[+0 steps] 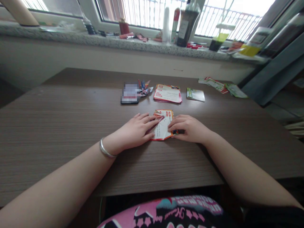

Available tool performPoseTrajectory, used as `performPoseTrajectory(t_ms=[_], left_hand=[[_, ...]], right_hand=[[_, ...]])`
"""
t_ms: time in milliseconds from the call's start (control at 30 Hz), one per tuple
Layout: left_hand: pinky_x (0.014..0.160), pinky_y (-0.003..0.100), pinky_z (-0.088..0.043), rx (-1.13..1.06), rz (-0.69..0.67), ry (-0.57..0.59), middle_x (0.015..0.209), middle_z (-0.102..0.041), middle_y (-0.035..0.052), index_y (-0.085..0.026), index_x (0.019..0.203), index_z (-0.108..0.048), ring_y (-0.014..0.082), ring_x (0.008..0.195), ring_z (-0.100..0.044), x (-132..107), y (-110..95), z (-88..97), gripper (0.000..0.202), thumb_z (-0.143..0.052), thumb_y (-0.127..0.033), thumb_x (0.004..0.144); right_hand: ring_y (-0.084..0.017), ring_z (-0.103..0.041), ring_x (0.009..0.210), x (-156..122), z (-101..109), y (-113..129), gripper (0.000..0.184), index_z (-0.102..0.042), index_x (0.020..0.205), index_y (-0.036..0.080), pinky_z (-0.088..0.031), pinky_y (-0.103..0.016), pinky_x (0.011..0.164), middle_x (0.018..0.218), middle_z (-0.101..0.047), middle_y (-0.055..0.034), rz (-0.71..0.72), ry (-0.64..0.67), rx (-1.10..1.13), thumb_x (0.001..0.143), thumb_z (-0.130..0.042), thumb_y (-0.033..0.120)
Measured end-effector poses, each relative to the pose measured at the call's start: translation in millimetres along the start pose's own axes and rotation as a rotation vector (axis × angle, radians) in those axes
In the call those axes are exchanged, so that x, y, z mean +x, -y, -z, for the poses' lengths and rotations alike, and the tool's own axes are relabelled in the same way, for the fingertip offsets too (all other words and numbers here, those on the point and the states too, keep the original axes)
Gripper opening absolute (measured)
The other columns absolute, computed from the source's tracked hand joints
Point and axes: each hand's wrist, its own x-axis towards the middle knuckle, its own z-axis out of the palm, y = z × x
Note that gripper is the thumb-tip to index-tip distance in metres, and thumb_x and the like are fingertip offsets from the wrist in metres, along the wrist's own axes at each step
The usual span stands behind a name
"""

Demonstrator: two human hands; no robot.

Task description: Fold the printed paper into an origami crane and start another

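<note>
A sheet of printed paper [163, 129], white with orange and red edges, lies on the table in front of me. Its upper left part is folded over in a slanting flap. My left hand [140, 128] rests flat on the left side of the sheet, fingers stretched out over the flap. At the right edge, my right hand [187, 127] has its fingers curled over the paper, with the thumb near the lower corner; it pinches that edge. Behind the sheet is a stack of similar printed sheets [167, 93].
Left of the stack are a folded paper figure [145, 89] and a phone [129, 93] with a blurred screen. A small stack of cards [195, 94] and several paper strips [216, 85] lie to the right. Bottles [187, 27] and small items line the stone windowsill [147, 46] behind the table [71, 126].
</note>
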Motion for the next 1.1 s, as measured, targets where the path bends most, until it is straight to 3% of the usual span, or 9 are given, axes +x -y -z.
performPoseTrajectory(t_ms=[100,200,333,433,533,733,967,1100], left_hand=[[0.116,0.049,-0.021,0.013,-0.001,0.033,0.157,-0.031,0.0038,-0.029,0.153,-0.022,0.0310,0.141,-0.030,-1.7,1.5,-4.0,0.062,-0.038,-0.049,0.096],[0.116,0.050,-0.020,0.016,-0.012,0.048,0.159,-0.027,0.0065,-0.029,0.154,-0.018,0.0320,0.144,-0.025,-2.4,1.2,-3.6,0.074,-0.045,-0.058,0.092],[0.113,0.051,-0.025,0.033,-0.043,0.016,0.153,-0.038,0.0081,-0.032,0.146,-0.037,0.0305,0.137,-0.037,-0.1,-0.6,2.1,0.056,-0.047,-0.050,0.094],[0.106,0.046,-0.037,0.038,-0.043,-0.024,0.133,-0.056,0.0105,-0.028,0.134,-0.055,0.0271,0.120,-0.052,2.7,-2.8,5.6,0.042,-0.048,-0.042,0.095],[0.098,0.041,-0.044,0.035,-0.035,-0.057,0.117,-0.062,0.0094,-0.025,0.122,-0.063,0.0249,0.109,-0.056,4.4,-5.5,6.9,0.033,-0.050,-0.037,0.094],[0.095,0.038,-0.049,0.023,-0.048,-0.048,0.112,-0.067,0.0090,-0.019,0.102,-0.067,0.0226,0.105,-0.062,5.4,-6.6,6.3,0.022,-0.048,-0.027,0.095],[0.094,0.035,-0.052,0.029,-0.054,-0.074,0.118,-0.068,0.0084,-0.019,0.102,-0.066,0.0213,0.107,-0.064,6.3,-1.9,0.6,0.022,-0.046,-0.020,0.095],[0.096,0.035,-0.051,-0.027,-0.064,-0.094,0.119,-0.067,0.0070,-0.020,0.102,-0.065,0.0204,0.108,-0.063,6.3,-1.4,-0.6,0.020,-0.046,-0.020,0.095]], right_hand=[[-0.019,-0.065,0.100,-0.2,0.6,2.0,0.018,-0.073,0.100,0.022,-0.048,-0.038,0.092,0.104,-0.073,-0.0052,-0.030,0.027,-0.012,0.085,-0.064,0.027],[-0.019,-0.065,0.098,-0.5,0.8,3.5,0.017,-0.073,0.099,0.023,-0.048,-0.036,0.090,0.103,-0.073,-0.0049,-0.040,0.042,-0.034,0.086,-0.063,0.028],[-0.018,-0.065,0.096,-1.1,0.9,5.1,0.017,-0.074,0.097,0.024,-0.048,-0.034,0.088,0.101,-0.074,-0.0040,-0.061,0.053,-0.074,0.089,-0.060,0.030],[-0.018,-0.066,0.093,-1.2,1.3,6.7,0.018,-0.074,0.098,0.024,-0.049,-0.032,0.085,0.099,-0.074,-0.0033,-0.092,0.053,-0.093,0.090,-0.058,0.030],[-0.017,-0.067,0.092,-1.2,1.2,7.2,0.020,-0.073,0.095,0.023,-0.049,-0.031,0.083,0.096,-0.074,-0.0037,-0.138,0.059,-0.098,0.092,-0.056,0.031],[-0.018,-0.066,0.091,-1.6,0.5,3.7,0.023,-0.072,0.096,0.020,-0.048,-0.030,0.083,0.094,-0.073,-0.0058,-0.210,0.067,-0.085,0.092,-0.054,0.034],[-0.016,-0.066,0.091,0.5,-1.5,10.1,0.021,-0.071,0.103,0.024,-0.047,-0.028,0.080,0.102,-0.073,-0.0043,-0.152,0.038,-0.061,0.090,-0.057,0.030],[-0.017,-0.066,0.093,1.3,-4.9,13.2,0.021,-0.073,0.100,0.024,-0.046,-0.028,0.082,0.101,-0.074,-0.0043,-0.188,0.031,-0.072,0.091,-0.055,0.030]])
